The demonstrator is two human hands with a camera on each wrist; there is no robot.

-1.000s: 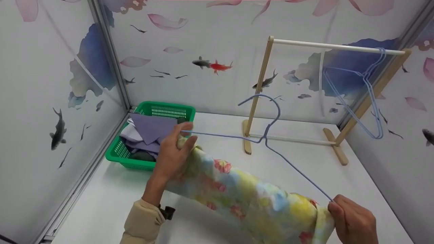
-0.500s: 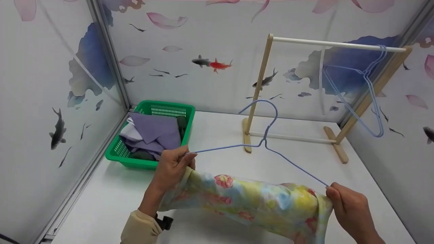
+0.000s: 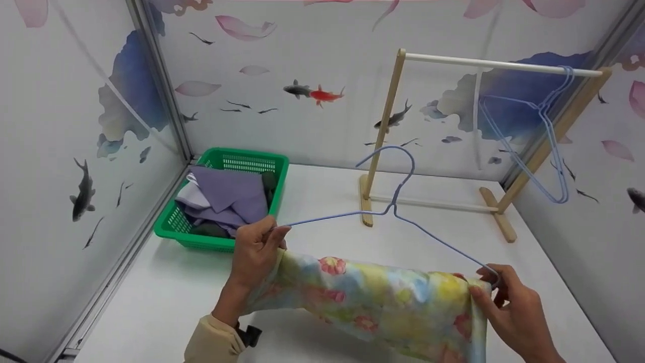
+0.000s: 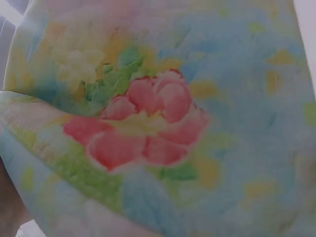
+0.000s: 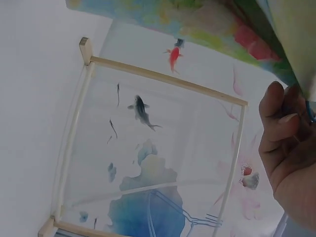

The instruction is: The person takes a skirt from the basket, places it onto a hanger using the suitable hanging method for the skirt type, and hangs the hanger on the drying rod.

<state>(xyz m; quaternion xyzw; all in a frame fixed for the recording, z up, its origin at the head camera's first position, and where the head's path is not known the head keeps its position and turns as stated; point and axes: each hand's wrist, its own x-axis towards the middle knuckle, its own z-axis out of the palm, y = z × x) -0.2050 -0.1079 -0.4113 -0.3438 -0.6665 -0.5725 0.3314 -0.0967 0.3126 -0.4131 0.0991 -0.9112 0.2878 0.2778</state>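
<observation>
A blue wire clothes hanger point(image 3: 332, 218) is held over the table, hook up. Floral cloth point(image 3: 373, 297) in yellow, blue and pink hangs across its lower part, hiding the bottom bar. My left hand point(image 3: 255, 247) grips the hanger's left corner beside the cloth's upper left edge. At the opposite corner, my right hand point(image 3: 519, 302) has its thumb on the cloth's right edge and its fingers behind, around the hanger's bend. The cloth point(image 4: 222, 123) fills the left wrist view and hides the left hand's fingers. In the right wrist view, curled fingers point(image 5: 279, 111) meet the cloth's underside.
A green basket point(image 3: 171, 233) with purple and dark cloths point(image 3: 229, 189) stands at the back left. Behind the hanger is a wooden rack point(image 3: 390, 111) with a white rail, blue hangers point(image 3: 559, 156) on its right end. Printed panels point(image 3: 242, 136) enclose the white table point(image 3: 151, 297).
The left hand has come down with the hanger's left end and the cloth. My right hand rose slightly, and its thumb shifted from the hanger's corner onto the cloth's edge.
</observation>
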